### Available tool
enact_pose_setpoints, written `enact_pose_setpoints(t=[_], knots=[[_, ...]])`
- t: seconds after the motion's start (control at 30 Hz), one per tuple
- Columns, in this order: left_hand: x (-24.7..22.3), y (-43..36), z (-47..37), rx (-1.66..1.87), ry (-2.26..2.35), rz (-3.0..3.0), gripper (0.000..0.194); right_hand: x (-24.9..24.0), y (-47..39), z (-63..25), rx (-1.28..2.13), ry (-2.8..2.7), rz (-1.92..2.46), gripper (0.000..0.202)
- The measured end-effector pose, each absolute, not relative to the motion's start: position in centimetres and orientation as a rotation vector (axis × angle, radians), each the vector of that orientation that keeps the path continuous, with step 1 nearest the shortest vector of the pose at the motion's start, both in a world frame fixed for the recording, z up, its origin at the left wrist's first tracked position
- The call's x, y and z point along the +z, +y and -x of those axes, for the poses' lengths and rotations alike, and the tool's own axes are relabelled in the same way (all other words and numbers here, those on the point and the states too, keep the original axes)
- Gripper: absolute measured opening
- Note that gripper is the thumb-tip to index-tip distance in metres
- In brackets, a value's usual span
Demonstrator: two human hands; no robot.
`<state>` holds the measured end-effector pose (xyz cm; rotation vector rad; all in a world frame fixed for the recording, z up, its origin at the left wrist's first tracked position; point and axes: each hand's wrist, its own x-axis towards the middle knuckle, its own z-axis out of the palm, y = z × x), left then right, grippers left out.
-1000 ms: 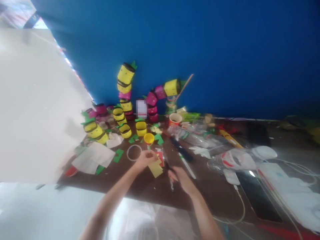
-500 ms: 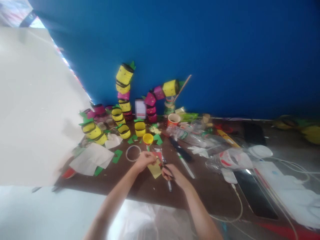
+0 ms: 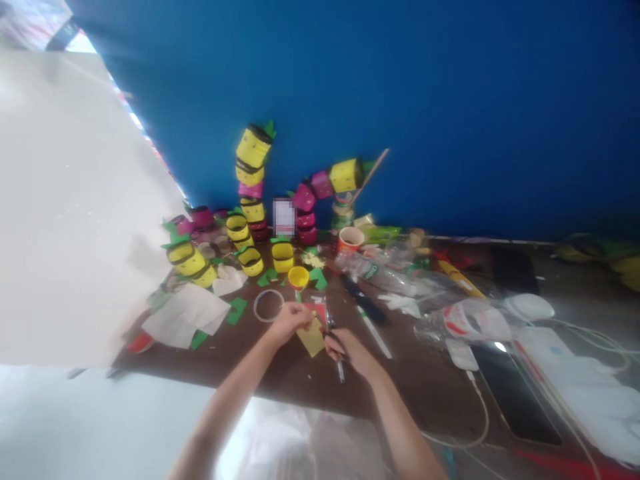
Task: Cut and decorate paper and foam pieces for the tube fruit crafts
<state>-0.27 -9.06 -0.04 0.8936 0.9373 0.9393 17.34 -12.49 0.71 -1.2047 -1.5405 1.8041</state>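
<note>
Over the near middle of the brown table, my left hand (image 3: 291, 320) pinches something small and yellowish, too small to name. My right hand (image 3: 345, 348) is wrapped round dark-handled scissors (image 3: 334, 339), whose blades point toward the left fingertips. Below and between the hands lies a yellow paper piece (image 3: 312, 339), with a red paper piece (image 3: 316, 309) just beyond it. A pen (image 3: 341, 371) lies partly under my right hand. Left of the left hand is a clear tape ring (image 3: 269, 305). A small yellow cup (image 3: 299, 277) stands behind the hands.
Yellow and magenta ring figures (image 3: 251, 157) stand along the blue wall. White paper (image 3: 187, 316) and green scraps (image 3: 237, 311) lie left. To the right are a marker (image 3: 375, 332), plastic bottles (image 3: 463, 320), a phone (image 3: 517, 393) and white cables. A red cup (image 3: 351, 239) stands at the back.
The view has shifted slightly, so most things on the table appear a little farther right. Both hands keep nearly the same pose and hold.
</note>
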Motion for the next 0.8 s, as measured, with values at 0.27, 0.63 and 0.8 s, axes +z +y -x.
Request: enact_pose_setpoints(t=[0.27,0.63,0.8], knots=[[0.24,-9.16,0.25,0.936,0.937,-0.903,0.020,1.04,-12.55,-17.31,1.780,-1.557,1.215,0.035],[0.39,-9.21,0.05,0.934,0.915,-0.915,0.025,0.55,-12.59,-17.63,1.751,-1.574,1.208,0.038],[0.51,-9.31,-0.01,0.937,0.916,-0.924,0.026,0.45,-12.67,-17.68,1.755,-1.564,1.200,0.037]])
